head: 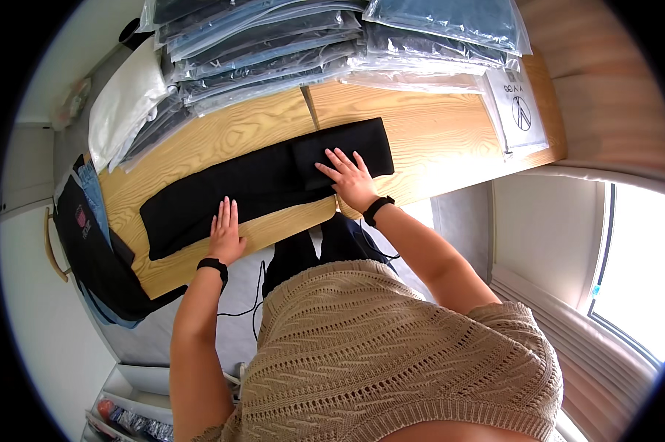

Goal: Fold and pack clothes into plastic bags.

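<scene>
A folded black garment (260, 171) lies lengthwise across the wooden table (415, 127), its right end showing a folded-over layer. My left hand (227, 235) rests flat at the near edge of the cloth, fingers stretched over it, the palm partly over the wood. On the folded layer near the right end lies my right hand (352, 179), palm down with the fingers spread. Neither hand grips anything. Both wrists wear a black band. The underside of the cloth is hidden.
Tall stacks of clothes in clear plastic bags (266, 55) line the table's far side. A white bag (128, 99) leans at the left. Dark and denim clothes (89, 237) hang over the left edge. A printed plastic bag (517, 113) lies at the right. Black cables (258, 298) run below.
</scene>
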Demonstrator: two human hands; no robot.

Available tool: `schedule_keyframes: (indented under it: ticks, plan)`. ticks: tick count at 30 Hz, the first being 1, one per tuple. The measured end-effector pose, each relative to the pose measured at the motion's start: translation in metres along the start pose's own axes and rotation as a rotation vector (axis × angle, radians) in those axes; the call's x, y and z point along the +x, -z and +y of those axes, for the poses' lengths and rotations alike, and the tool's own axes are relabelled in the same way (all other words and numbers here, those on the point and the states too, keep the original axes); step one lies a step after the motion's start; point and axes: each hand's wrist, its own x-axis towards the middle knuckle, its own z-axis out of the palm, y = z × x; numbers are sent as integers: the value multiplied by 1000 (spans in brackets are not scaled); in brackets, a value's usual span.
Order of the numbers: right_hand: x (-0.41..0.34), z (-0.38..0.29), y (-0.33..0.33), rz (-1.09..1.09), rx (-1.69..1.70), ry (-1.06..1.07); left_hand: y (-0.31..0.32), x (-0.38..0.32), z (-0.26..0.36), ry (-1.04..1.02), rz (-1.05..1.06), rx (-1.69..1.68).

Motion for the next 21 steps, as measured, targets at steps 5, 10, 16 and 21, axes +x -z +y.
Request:
schedule_keyframes:
  ticks: [5,10,16,21]
  plan:
    - [1,-3,-2,1,-12,-23,-5,0,-4,-3,-12,3]
    - [3,-6,18,85,63,-22,-4,0,-1,5,-13,5]
    - [10,-22,14,59,109,56,-3,1,-1,9,-21,6]
    - [16,-25,-6,-33,113,70,-1,1,0,-2,-13,3]
